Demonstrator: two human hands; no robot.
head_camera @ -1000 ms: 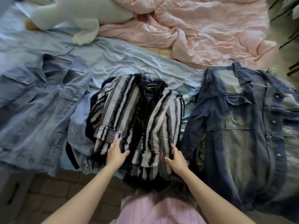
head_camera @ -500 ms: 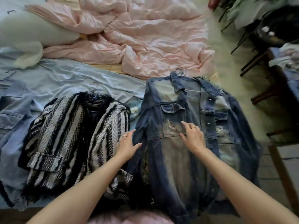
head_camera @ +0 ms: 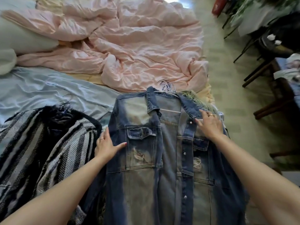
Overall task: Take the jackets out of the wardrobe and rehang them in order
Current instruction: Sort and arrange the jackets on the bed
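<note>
Both hands [head_camera: 107, 144] [head_camera: 209, 124] flat (fingers straight) on denim jacket [head_camera: 146, 176]

bed: pale blue sheet [head_camera: 48, 88] at 9 o'clock | crumpled pink duvet [head_camera: 138, 46] at 12 o'clock | white pillow [head_camera: 21, 38] at 10 o'clock | floor [head_camera: 227, 70]: pale tiles, bright light patch at 12 o'clock | dark wooden chairs [head_camera: 276, 98] at 3 o'clock, blurred
</note>
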